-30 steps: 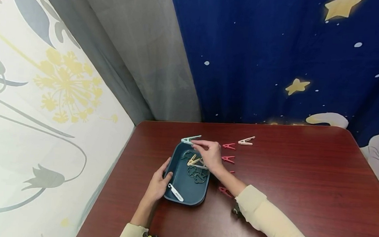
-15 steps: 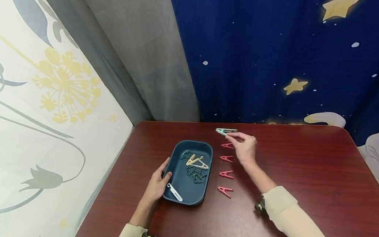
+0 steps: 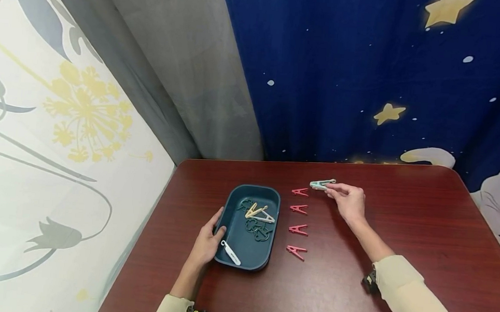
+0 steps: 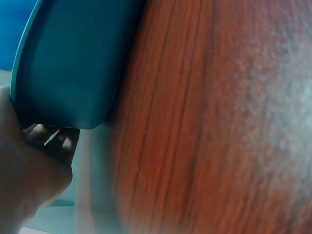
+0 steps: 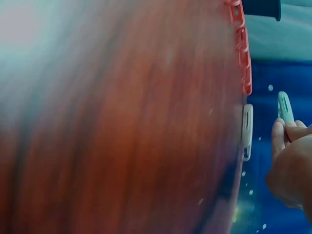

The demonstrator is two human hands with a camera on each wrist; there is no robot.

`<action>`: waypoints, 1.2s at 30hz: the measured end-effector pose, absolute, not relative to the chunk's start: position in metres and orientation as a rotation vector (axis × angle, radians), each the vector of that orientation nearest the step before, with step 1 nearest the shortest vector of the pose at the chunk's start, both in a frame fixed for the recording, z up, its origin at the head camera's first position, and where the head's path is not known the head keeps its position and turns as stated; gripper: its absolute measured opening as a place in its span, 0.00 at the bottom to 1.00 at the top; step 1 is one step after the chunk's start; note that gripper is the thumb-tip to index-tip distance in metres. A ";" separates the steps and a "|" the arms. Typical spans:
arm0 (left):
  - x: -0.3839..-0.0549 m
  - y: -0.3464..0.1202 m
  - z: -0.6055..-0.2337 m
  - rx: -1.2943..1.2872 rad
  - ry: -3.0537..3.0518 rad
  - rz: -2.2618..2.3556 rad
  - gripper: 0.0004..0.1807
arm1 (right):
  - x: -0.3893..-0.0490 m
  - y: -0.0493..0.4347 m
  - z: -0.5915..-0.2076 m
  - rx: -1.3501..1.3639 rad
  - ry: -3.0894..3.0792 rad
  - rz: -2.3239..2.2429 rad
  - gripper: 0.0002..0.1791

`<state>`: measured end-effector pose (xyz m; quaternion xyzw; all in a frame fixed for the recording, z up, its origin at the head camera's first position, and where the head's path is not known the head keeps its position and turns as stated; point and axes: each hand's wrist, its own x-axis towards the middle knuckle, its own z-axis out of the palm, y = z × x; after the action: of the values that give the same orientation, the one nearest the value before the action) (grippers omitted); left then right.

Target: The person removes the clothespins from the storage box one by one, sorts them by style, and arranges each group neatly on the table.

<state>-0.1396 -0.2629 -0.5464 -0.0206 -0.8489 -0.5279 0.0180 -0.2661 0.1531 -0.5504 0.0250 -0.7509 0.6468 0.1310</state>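
My left hand (image 3: 206,242) grips the left side of a dark blue tray (image 3: 245,253), thumb over its rim and fingers along the outside. The left wrist view shows the tray's corner against that hand. My right hand (image 3: 348,200) pinches a mint-green clothespin (image 5: 285,107) between thumb and fingertips. It is held above the table, and in the head view it overlaps a white clothespin (image 5: 247,131) that lies on the table. Just left of it, red clothespins (image 3: 298,229) lie in a column.
Inside the tray lie a yellow clothespin (image 3: 252,210), a pale clothespin (image 3: 267,218), dark green ring-like pieces (image 3: 262,233) and a white hooked strip (image 3: 231,253). Curtains (image 3: 347,76) hang behind the far edge of the reddish-brown table (image 3: 423,226); a patterned wall (image 3: 111,204) stands at left.
My right hand has carried the mint-green clothespin from above the tray's far end to the right, past the red column, to over the white clothespin. My left hand stays on the tray.
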 end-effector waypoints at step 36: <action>-0.141 -0.264 -0.548 -0.066 -2.646 -1.595 0.35 | -0.259 0.180 -0.563 0.163 -2.677 1.574 0.09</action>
<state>-0.1408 -0.2641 -0.5478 -0.0213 -0.8560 -0.5159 0.0256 -0.2592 0.1804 -0.5634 0.0523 -0.8607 0.5062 0.0158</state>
